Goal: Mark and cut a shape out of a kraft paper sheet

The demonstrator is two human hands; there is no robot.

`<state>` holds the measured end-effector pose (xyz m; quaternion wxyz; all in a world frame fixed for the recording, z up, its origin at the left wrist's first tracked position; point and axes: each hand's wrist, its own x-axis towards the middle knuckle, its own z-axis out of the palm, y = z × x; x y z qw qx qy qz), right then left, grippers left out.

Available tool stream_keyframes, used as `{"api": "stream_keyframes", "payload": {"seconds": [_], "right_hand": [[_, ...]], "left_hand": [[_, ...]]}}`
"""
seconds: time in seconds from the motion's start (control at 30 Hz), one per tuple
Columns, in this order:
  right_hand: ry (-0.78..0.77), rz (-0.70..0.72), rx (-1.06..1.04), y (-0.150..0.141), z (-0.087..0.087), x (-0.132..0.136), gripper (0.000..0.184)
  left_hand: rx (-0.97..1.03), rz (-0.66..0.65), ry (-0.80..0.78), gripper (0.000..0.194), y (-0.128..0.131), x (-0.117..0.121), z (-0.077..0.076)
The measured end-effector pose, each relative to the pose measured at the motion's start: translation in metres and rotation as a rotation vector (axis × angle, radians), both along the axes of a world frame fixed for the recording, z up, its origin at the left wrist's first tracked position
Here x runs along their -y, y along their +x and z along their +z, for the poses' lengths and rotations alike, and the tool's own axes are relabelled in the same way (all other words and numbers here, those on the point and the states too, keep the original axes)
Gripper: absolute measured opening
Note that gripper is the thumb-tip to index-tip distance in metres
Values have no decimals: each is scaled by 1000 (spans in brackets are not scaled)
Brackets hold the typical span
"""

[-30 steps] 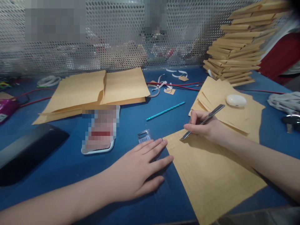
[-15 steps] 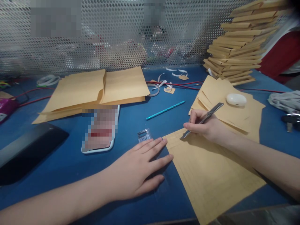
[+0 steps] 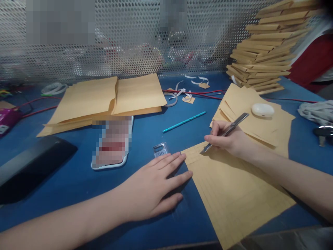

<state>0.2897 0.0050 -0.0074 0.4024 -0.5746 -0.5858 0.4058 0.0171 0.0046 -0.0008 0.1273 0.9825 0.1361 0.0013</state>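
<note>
My left hand (image 3: 153, 187) lies flat with fingers spread, its fingertips at the left edge of a tan kraft paper sheet (image 3: 234, 194). Under its fingers pokes out a clear plastic piece (image 3: 160, 149) with dark and white markings; the hand covers most of it. In a pen-like grip, my right hand (image 3: 226, 137) is closed around a slim metal craft knife (image 3: 240, 119). The blade points down and left, its tip at the sheet near the upper left corner.
Behind are more kraft sheets (image 3: 140, 92), a phone (image 3: 114, 146), a teal pencil (image 3: 184, 122) and paper scraps. A white earbud case (image 3: 262, 110) sits on loose kraft pieces at right. A tall envelope stack (image 3: 262, 55) leans by the perforated metal panel (image 3: 125, 45). A dark case (image 3: 33, 166) lies left.
Both hands and the knife keep practically the same position on the sheet. The whole view has shifted very slightly.
</note>
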Motion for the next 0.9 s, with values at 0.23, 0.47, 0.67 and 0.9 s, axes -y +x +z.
{"api": "stream_keyframes", "payload": {"seconds": [0.23,0.47,0.67,0.9], "right_hand": [[-16,-2,-16,-3,2,-1,34],[-79,33,-90,0,11,-10,35],[-80,164,-152,1,20,-27,37],[-42,249,-121,-1,11,-41,34]], "left_hand": [[-2,-1,-2,46,0,-1,1],[3,1,5,46,1,-1,-1],[4,2,5,47,0,0,1],[12,9,-8,47,0,0,-1]]}}
